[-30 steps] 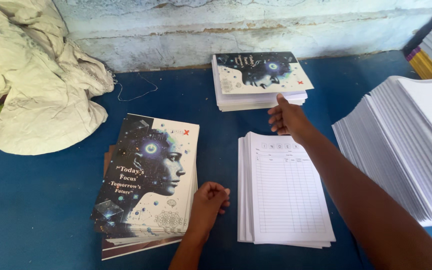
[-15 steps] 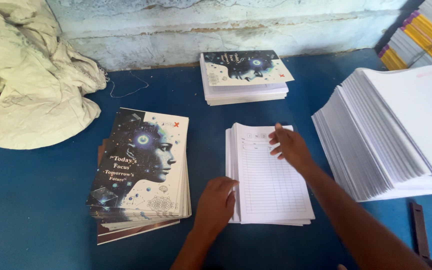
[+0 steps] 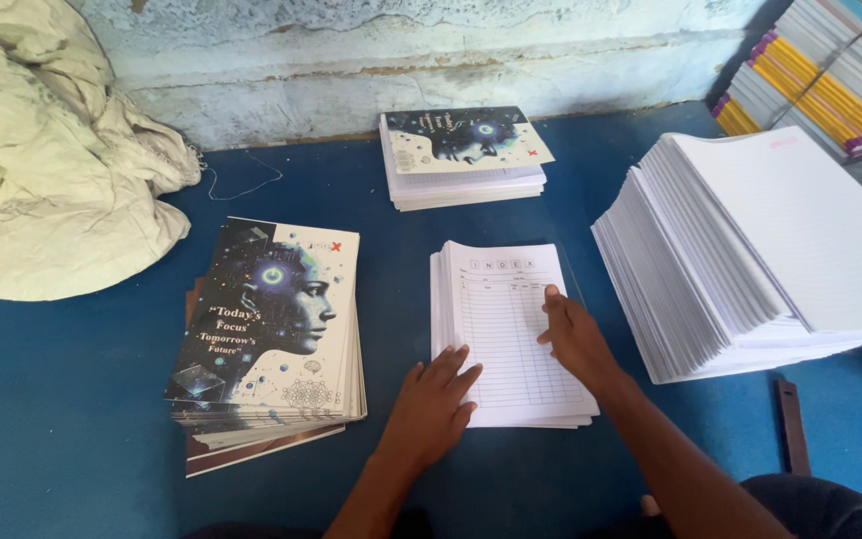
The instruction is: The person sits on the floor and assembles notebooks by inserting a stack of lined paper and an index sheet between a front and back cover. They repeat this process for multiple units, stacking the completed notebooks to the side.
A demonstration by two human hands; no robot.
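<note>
- Printed index sheets point(image 3: 514, 334), a white stack with a ruled table on the top page, lie flat on the blue worktop point(image 3: 72, 399), directly under both sets of fingers.
- Head view, left hand point(image 3: 434, 407): it rests palm down on the near left corner of the stack. Its fingers point(image 3: 454, 367) are spread flat and loosely apart, pressing on paper and gripping nothing.
- Head view, right hand point(image 3: 577, 335): it lies on the right half of the top page. The forefinger tip reaches up to the page's right margin, the other fingers are curled slightly under. It is open-handed and touches the sheet without pinching it.
- Judgement on handling: the stack edges look slightly fanned at the near end. Squaring is best done with flat, even pressure from the left hand while the right draws or aligns only the top sheet, so that lower sheets do not drag.
- Left of the left fingers: a pile of illustrated book covers point(image 3: 271, 334), dark with a face in profile, slightly splayed at the bottom.
- Beyond the fingers, toward the wall: a smaller pile of finished books point(image 3: 463, 158).
- Right of the right fingers: a tall fanned stack of ruled paper point(image 3: 750, 255), near but not touching the index sheets.
- Far left: crumpled pale cloth point(image 3: 52, 160).
</note>
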